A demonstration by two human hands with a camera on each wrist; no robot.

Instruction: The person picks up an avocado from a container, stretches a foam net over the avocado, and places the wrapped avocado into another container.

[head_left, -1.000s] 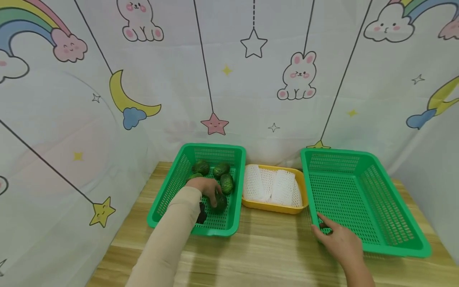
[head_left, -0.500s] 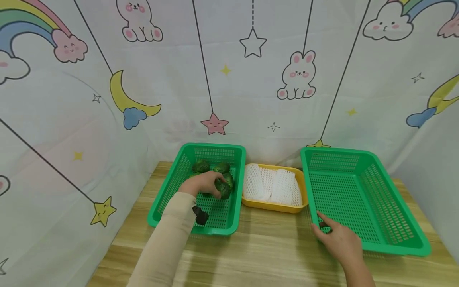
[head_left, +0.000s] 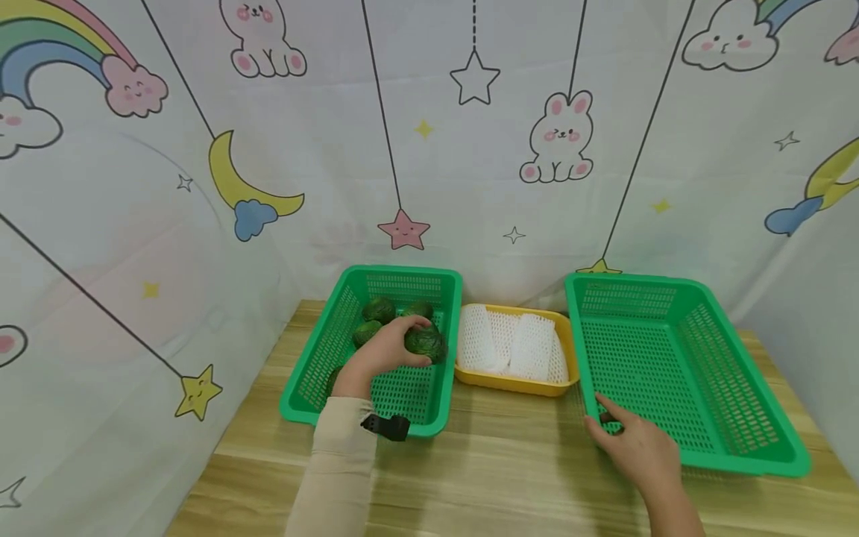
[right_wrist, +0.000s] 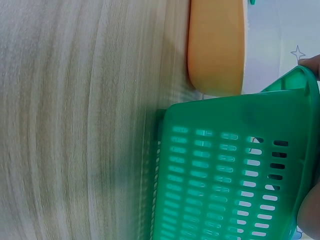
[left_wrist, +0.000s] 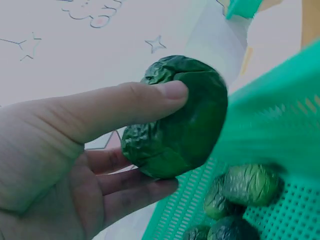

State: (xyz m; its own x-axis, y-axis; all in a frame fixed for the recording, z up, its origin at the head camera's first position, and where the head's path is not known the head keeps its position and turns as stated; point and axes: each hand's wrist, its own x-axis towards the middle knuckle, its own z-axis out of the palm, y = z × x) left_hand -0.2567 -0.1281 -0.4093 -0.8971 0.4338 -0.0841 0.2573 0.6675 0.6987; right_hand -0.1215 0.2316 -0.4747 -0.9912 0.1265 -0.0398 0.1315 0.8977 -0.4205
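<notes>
My left hand (head_left: 385, 349) grips a dark green, wrinkled avocado (head_left: 426, 344) over the right side of the left green basket (head_left: 443, 403). In the left wrist view, the thumb presses one face of the avocado (left_wrist: 192, 120) and the fingers lie behind and under it. Several more avocados (head_left: 379, 309) rest in that basket, partly hidden by my hand and wrist. With thumb and fingers, my right hand (head_left: 640, 451) holds the near left corner rim of the right green basket (head_left: 745, 466). This rim also shows in the right wrist view, with fingertips at its edge.
Between the baskets sits a yellow tray (head_left: 513, 385) with white foam net sleeves (head_left: 532, 347) in it. All stand on a wood-grain table (head_left: 483, 462). A printed cloth (head_left: 470, 171) hangs close behind and along the sides.
My left hand has lifted the avocado from the basket floor and moved it toward the basket's right wall. My right hand has stayed on the right basket's rim.
</notes>
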